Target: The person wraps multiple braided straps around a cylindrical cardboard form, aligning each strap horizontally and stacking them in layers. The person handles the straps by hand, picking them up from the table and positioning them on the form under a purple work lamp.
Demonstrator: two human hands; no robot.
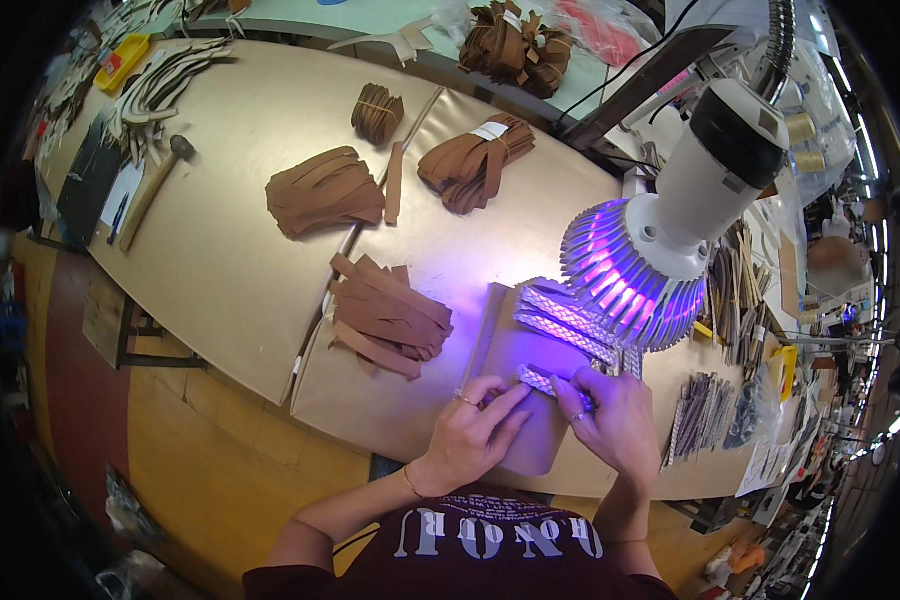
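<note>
A short woven strap (pixel 536 379), lit purple, lies between my hands over a board (pixel 526 452). My left hand (pixel 473 428) pinches near its left end, the fingertips touching it. Thumb and fingers of my right hand (pixel 615 418) close on its other part and hide some of it. Just beyond, more woven straps (pixel 570 325) lie side by side on the board. Close above them hangs a lamp (pixel 635 270) with a finned head glowing purple.
Left of the board spreads a loose pile of brown strips (pixel 390 315). Further off lie brown strip bundles (pixel 325 190) and a single strip (pixel 394 185). A hammer (pixel 155 190) rests at the far left; narrow woven pieces (pixel 700 415) lie to the right.
</note>
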